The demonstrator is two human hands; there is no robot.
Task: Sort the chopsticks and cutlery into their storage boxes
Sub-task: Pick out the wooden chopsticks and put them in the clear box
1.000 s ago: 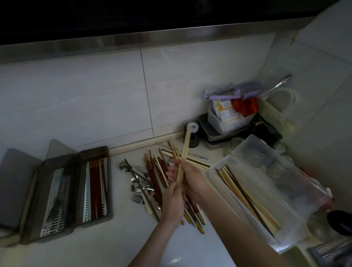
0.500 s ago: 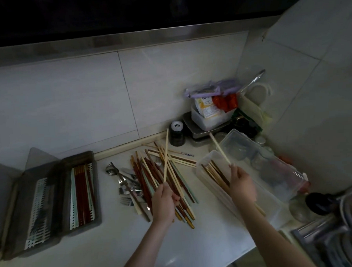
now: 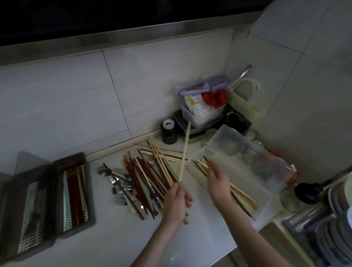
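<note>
The left hand [image 3: 177, 198] pinches one pale wooden chopstick [image 3: 184, 151], tilted up over the mixed chopstick pile [image 3: 150, 175] on the white counter [image 3: 116, 248]. The right hand [image 3: 219, 184], fingers relaxed, hovers over the clear plastic box [image 3: 261, 192] holding pale chopsticks.

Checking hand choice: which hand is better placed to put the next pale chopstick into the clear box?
Left. The left hand already holds a pale chopstick; the right hand hovers open over the clear box.

Pale chopstick [image 3: 184, 152] upright-tilted over mixed chopstick pile [image 3: 150, 175]; cutlery heap [image 3: 118, 185] beside; clear box [image 3: 255, 192] holds pale chopsticks; dark box [image 3: 74, 194] holds red ones.
</note>
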